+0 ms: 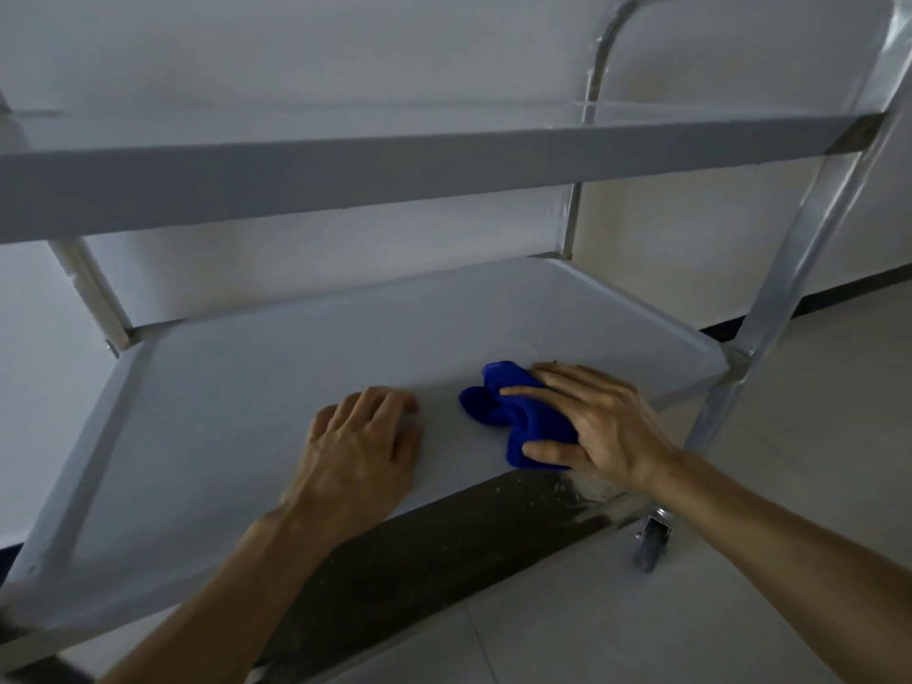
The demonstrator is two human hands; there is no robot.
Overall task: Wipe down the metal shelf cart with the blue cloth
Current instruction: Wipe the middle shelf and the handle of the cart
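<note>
The metal shelf cart fills the head view, its lower shelf point(256, 387) a flat pale tray with a raised rim. A bunched blue cloth point(498, 412) lies on that shelf near its front right. My right hand point(592, 422) lies on top of the cloth with spread fingers, thumb pressed along the cloth's near edge. My left hand point(360, 451) rests palm down on the bare shelf just left of the cloth, fingertips bent onto the metal, holding nothing.
An upper shelf rail point(444, 165) crosses above the hands. Shiny uprights point(809, 249) rise at the right, with a caster wheel point(654, 540) below. A white wall stands behind; tiled floor point(740, 624) lies to the right and front.
</note>
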